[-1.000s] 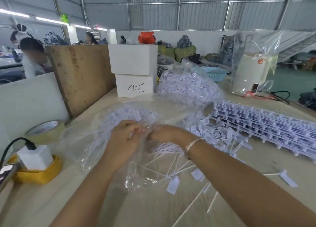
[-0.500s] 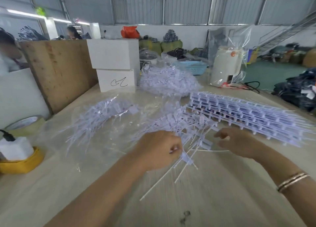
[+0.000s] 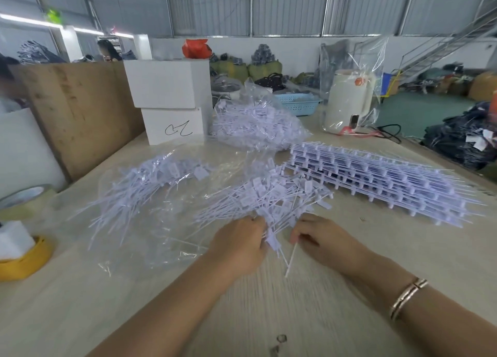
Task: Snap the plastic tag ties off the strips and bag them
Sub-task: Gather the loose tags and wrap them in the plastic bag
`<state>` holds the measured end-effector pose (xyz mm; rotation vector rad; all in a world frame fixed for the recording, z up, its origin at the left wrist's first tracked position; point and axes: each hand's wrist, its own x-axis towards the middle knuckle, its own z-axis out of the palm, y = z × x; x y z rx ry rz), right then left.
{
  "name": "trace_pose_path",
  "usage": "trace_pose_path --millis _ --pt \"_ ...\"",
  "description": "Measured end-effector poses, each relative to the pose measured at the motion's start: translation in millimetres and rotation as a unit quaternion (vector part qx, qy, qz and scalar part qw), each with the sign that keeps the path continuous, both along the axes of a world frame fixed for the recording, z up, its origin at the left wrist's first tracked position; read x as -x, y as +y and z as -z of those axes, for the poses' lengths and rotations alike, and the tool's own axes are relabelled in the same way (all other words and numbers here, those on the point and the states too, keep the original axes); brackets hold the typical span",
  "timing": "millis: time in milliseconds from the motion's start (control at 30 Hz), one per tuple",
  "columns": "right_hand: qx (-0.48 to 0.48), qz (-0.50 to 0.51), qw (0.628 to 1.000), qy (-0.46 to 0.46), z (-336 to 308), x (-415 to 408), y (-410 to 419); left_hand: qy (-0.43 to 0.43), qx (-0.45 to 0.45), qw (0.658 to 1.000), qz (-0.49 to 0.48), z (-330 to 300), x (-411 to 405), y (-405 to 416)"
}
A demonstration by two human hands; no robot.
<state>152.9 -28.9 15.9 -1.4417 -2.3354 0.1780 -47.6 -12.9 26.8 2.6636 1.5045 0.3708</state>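
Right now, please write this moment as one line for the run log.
left hand: grips bunch of loose ties | right hand: pinches one tie | open bag: part filled | strips: stacked right

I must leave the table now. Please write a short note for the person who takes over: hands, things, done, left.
Left hand: grips a bunch of loose ties.
Right hand: pinches one tie by its stem.
Open clear bag, left of the hands: partly filled with ties.
Full bag: behind, by the white boxes.
Done: many ties snapped off.
Left: bag the loose pile; snap the stacked strips on the right.
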Motion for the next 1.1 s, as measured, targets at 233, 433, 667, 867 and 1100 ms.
trace_pose_path --millis 233,433,667,867,1100 --pt "0.012 0.214 0.973 0.08 5 -32 14 -0.043 0.011 0.992 -0.114 -4 8 6" --pt "0.12 0.194 0.973 -0.02 8 -3 45 0.047 -0.011 0.982 -0.181 -7 11 17" --pt "0.107 0.138 0.983 -0.053 13 17 45 0.112 0.028 0.959 -0.26 -6 33 45" --pt "0.113 0.233 0.888 0.379 -26 5 3 0.027 -0.022 0.974 -0.224 -5 30 67" --pt "0.373 0.224 0.594 0.676 -37 4 -36 -0.009 0.109 0.97 -0.219 -6 25 100"
